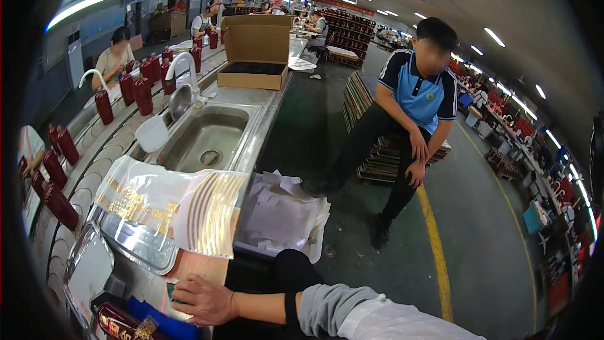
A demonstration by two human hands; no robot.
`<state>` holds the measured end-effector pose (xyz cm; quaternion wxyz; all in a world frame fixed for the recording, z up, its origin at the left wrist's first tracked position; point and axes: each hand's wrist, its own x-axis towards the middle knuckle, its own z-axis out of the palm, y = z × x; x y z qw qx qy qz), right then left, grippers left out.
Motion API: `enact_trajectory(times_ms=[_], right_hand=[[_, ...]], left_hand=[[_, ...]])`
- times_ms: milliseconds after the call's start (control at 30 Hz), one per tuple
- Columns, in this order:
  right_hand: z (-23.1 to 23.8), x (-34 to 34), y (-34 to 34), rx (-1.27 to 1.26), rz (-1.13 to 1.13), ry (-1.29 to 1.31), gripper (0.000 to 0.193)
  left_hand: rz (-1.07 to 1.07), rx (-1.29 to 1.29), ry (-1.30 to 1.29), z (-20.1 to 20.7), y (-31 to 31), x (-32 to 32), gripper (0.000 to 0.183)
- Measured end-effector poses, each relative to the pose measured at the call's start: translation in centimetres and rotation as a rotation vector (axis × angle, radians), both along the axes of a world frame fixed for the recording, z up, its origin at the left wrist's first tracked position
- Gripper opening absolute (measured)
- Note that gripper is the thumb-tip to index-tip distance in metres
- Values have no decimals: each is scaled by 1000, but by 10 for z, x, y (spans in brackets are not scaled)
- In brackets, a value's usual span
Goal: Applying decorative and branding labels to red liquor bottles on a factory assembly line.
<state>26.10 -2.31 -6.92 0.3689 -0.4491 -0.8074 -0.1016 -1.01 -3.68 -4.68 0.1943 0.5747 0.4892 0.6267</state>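
My right hand (204,300) rests at the bench's near edge, fingers curled down and close together. A small dark green piece (170,291) shows at the fingertips, mostly covered by them. Under and beyond the hand lies a flat pinkish-orange board (200,267). Next to it are a sheet with curved gold stripes (211,214) and a clear sheet with gold markings (135,192), overlapping a metal tray (141,245). Left of the hand, a dark red bottle with gold decoration (119,322) lies tilted beside a blue cloth (165,323). My left hand is out of view.
A steel sink (207,138) with a white tap (185,66) and a white scoop (151,134) lies ahead. Beyond stands an open cardboard box (251,75). Red bottles (143,96) line the left. A paper-filled bin (283,214) and a seated person (418,97) are right.
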Motion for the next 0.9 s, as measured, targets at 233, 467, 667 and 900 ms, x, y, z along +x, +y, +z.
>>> enact_trajectory(times_ms=[233, 467, 667, 900], right_hand=[[21, 9, -6, 66, 290, 250, 46], [12, 63, -59, 131, 236, 466, 43], [-21, 98, -93, 0, 145, 510, 32], [-61, 142, -117, -275, -30, 612, 23]], left_hand=[[-23, 61, 93, 26, -3, 13, 25], [-186, 93, 443, 98, -67, 84, 23], [-689, 103, 674, 110, -80, 143, 26], [-936, -195, 891, 90, -70, 210, 18]])
